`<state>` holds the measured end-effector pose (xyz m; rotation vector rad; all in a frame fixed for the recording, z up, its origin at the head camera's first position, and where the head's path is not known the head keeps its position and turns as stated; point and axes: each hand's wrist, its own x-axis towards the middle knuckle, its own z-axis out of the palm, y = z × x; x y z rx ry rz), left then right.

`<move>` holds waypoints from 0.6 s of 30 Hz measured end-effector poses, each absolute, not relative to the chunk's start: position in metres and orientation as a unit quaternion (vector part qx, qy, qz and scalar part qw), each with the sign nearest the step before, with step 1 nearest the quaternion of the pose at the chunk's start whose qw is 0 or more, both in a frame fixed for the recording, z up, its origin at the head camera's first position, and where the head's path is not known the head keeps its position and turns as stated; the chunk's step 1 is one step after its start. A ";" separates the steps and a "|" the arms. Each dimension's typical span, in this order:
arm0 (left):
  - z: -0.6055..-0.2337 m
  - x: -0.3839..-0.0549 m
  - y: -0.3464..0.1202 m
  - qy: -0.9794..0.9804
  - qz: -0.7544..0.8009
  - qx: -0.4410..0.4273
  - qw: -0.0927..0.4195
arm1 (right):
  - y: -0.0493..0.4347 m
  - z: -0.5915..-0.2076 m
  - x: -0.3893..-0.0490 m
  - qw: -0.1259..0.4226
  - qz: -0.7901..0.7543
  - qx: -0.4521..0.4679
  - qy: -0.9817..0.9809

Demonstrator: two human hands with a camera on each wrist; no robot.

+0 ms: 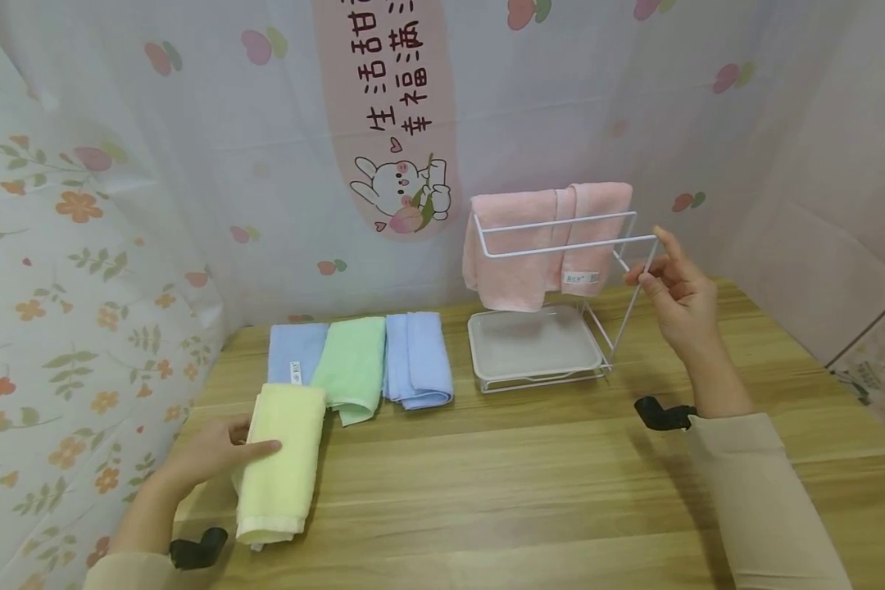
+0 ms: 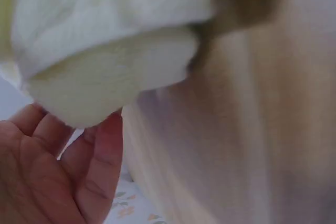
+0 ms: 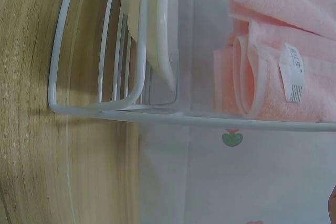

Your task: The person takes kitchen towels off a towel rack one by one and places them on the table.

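In the head view my left hand (image 1: 217,451) pinches a folded yellow towel (image 1: 283,459), thumb on top and fingers behind its left edge. The left wrist view shows the towel's pale underside (image 2: 105,77) over my fingers (image 2: 102,161). On the right, my right hand (image 1: 682,299) holds the upper right corner of a white wire rack (image 1: 560,248) between thumb and fingers. Pink towels (image 1: 516,246) hang over the rack's back bar; a white label shows on one pink towel (image 3: 268,77) in the right wrist view. A pale tray (image 1: 534,340) sits in the rack's base.
Left of the rack, a blue towel (image 1: 295,340), a green towel (image 1: 354,360) and a folded blue towel (image 1: 420,360) lie side by side on the wooden table (image 1: 472,492). A printed curtain (image 1: 265,205) hangs close behind. Black wrist mounts (image 1: 199,549) stick out near both sleeves.
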<state>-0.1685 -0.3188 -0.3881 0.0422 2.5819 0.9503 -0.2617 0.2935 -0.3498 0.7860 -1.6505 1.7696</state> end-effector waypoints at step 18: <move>-0.377 -0.148 -0.313 0.802 0.536 0.133 0.226 | 0.293 -0.350 -0.262 0.299 0.664 0.300 -0.616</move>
